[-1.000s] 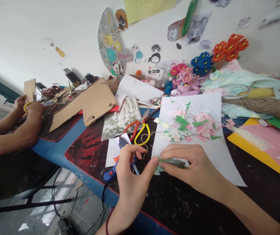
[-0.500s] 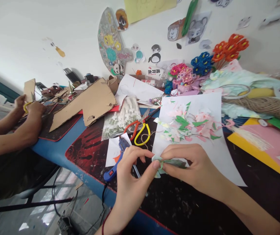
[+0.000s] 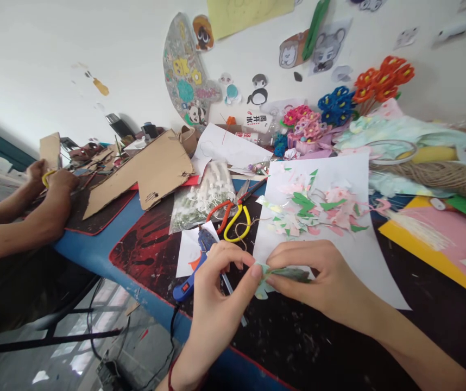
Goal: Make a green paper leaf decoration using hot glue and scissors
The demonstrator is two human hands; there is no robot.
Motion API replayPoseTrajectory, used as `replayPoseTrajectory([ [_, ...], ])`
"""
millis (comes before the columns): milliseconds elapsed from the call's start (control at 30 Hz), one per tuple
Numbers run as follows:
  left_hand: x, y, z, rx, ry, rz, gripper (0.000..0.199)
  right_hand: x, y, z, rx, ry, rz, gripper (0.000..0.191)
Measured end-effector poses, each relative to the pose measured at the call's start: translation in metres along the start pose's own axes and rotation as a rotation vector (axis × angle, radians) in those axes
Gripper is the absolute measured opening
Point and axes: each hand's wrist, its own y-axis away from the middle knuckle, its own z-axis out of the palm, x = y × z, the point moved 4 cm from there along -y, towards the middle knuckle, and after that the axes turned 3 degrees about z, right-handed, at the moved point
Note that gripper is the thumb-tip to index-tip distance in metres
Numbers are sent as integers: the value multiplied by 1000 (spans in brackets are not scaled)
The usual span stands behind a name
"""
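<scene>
Between my two hands is a small pale green paper flower (image 3: 262, 292), its petals spread at the lower side. Thumb and forefinger of my left hand (image 3: 227, 290) pinch its left edge. My right hand (image 3: 318, 271) grips the darker green, leaf-like part on the right, partly hidden by the fingers. Just behind my left hand a blue glue gun (image 3: 188, 286) lies on the dark mat, with a clear glue stick (image 3: 233, 296) near it. Beyond my hands a white paper sheet (image 3: 363, 271) carries green and pink paper scraps (image 3: 304, 203).
Scissors with yellow and orange handles (image 3: 237, 222) lie beside a plastic bag of white-tipped stems (image 3: 204, 195). Cut cardboard (image 3: 143, 174) is at the left. A co-worker's hands (image 3: 60, 179) hold yellow-handled scissors and cardboard. Twine (image 3: 436, 176) and coloured paper (image 3: 440, 233) are at the right.
The pale green piece has turned slightly between my fingers, so more of its petals show below. My left fingertips have shifted a little on it. The co-worker's hands moved slightly.
</scene>
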Motion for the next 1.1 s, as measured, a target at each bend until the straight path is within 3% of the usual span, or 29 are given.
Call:
replayPoseTrajectory([
  [667, -2, -1, 1, -24, 26, -4, 14, 2, 0, -1, -14, -10, 44, 11],
  [833, 0, -2, -4, 34, -14, 47, 29, 1, 0, -3, 7, 5, 81, 12],
  [1000, 2, -1, -1, 20, -82, 96, 11, 0, 0, -4, 27, 7, 52, 12],
  [1100, 6, -4, 1, 51, -99, 101, 20, 0, 0, -6, 42, 9, 49, 11],
])
